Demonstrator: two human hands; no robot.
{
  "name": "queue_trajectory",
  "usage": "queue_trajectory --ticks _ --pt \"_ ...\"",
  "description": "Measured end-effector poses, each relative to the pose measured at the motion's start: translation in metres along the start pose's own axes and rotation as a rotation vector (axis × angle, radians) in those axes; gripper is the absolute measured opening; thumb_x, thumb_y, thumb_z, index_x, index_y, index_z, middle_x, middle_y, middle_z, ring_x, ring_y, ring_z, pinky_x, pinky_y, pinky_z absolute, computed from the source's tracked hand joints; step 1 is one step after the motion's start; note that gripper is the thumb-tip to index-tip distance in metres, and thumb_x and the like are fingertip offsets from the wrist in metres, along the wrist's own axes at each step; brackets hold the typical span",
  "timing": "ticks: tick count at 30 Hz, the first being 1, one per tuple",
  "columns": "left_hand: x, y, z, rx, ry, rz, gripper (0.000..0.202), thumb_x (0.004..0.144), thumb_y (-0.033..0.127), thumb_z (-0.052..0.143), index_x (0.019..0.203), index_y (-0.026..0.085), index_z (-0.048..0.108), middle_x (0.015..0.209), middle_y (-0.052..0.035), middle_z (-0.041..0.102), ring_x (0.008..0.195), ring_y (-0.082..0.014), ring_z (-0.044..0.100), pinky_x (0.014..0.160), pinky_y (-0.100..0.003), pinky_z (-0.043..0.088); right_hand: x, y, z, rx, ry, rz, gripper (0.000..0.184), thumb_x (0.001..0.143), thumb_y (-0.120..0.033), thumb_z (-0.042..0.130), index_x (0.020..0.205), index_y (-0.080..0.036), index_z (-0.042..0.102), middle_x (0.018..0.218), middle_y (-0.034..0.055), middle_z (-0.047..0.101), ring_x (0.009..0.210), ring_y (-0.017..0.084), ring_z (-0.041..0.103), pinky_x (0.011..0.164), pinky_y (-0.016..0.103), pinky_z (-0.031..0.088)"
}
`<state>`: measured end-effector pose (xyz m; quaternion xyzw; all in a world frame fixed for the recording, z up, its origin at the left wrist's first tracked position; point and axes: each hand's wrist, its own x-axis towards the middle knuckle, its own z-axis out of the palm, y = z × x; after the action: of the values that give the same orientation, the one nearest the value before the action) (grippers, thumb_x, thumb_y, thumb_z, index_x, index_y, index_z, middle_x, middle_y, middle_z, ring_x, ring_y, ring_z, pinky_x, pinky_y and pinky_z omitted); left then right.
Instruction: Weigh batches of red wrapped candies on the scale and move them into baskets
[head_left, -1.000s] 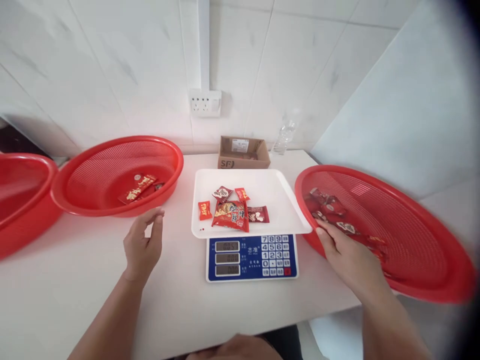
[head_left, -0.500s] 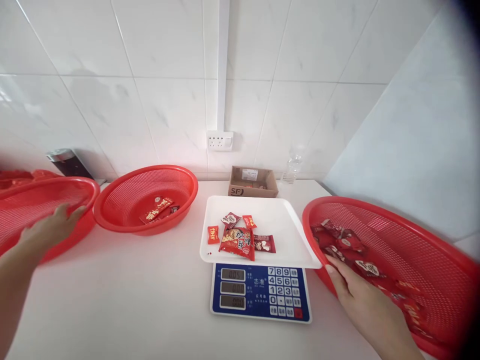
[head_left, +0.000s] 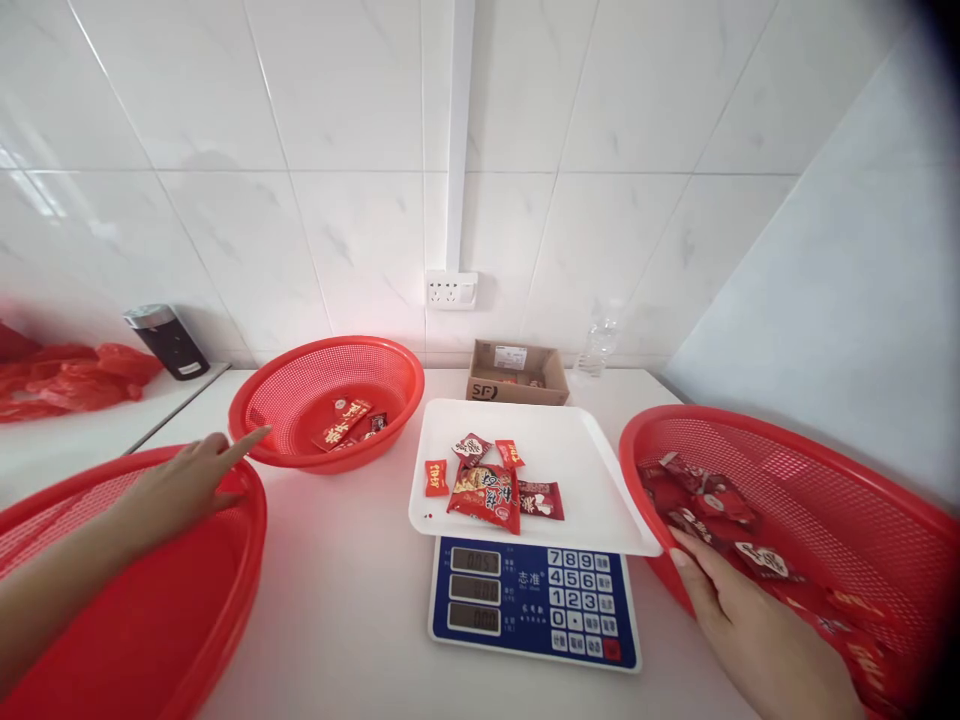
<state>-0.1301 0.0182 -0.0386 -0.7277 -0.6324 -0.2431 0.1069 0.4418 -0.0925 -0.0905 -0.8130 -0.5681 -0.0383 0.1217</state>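
My left hand (head_left: 180, 490) reaches over the near left red plastic basket (head_left: 251, 570). Its fingers are spread, and the pointing index finger is at the rim of the middle red basket (head_left: 262, 395); whether it touches cannot be told. Red snack packets (head_left: 349, 425) lie in that middle basket. My right hand (head_left: 765, 620) is closed on the rim of the right red basket (head_left: 862, 470), which holds several dark red and red packets (head_left: 761, 560). Between the hands, a digital scale (head_left: 532, 605) carries a white tray (head_left: 592, 480) with several red snack packets (head_left: 484, 495) on it.
Behind the tray stand a small cardboard box (head_left: 480, 392) and a clear plastic bottle (head_left: 596, 350). Red plastic bags (head_left: 82, 380) and a black cylinder with a silver top (head_left: 169, 340) are at the back left. A tiled wall with a socket (head_left: 451, 290) closes off the back.
My left hand has moved right with its index finger extended. The left basket has come right and nearer, and the middle basket sits slightly further right. My right hand keeps its hold.
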Motion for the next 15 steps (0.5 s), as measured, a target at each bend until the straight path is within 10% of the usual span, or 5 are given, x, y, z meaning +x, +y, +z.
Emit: queue_trajectory --ticks 3,6,15 --pt "0.014 -0.004 0.013 0.150 -0.268 0.230 0.051 0.063 0.054 0.067 0.110 0.033 0.066 0.122 -0.0091 0.063 0.115 -0.0322 0.057 0.089 -0.044 0.048 -0.001 0.000 -0.002 0.011 0.017 -0.039 0.054 0.091 -0.049 0.027 0.117 -0.026 0.069 0.100 0.0092 0.075 0.071 0.031 0.072 0.059 0.044 0.057" --pt "0.024 -0.019 0.019 0.116 -0.353 0.225 0.054 0.062 0.062 0.067 0.107 0.031 0.067 0.121 -0.0081 0.066 0.117 -0.0316 0.056 0.104 -0.055 0.033 -0.002 -0.001 -0.005 0.027 0.003 -0.025 0.055 0.091 -0.049 0.027 0.119 -0.025 0.068 0.102 0.0098 0.074 0.076 0.032 0.072 0.059 0.045 0.057" --pt "0.019 -0.035 -0.001 0.268 -0.345 0.057 0.052 0.053 0.067 0.067 0.084 0.025 0.068 0.086 -0.0076 0.073 0.085 -0.0303 0.065 0.084 -0.043 0.047 -0.002 -0.001 -0.005 0.047 -0.001 -0.007 0.056 0.090 -0.051 0.027 0.115 -0.026 0.070 0.104 0.0098 0.074 0.074 0.032 0.072 0.055 0.044 0.056"
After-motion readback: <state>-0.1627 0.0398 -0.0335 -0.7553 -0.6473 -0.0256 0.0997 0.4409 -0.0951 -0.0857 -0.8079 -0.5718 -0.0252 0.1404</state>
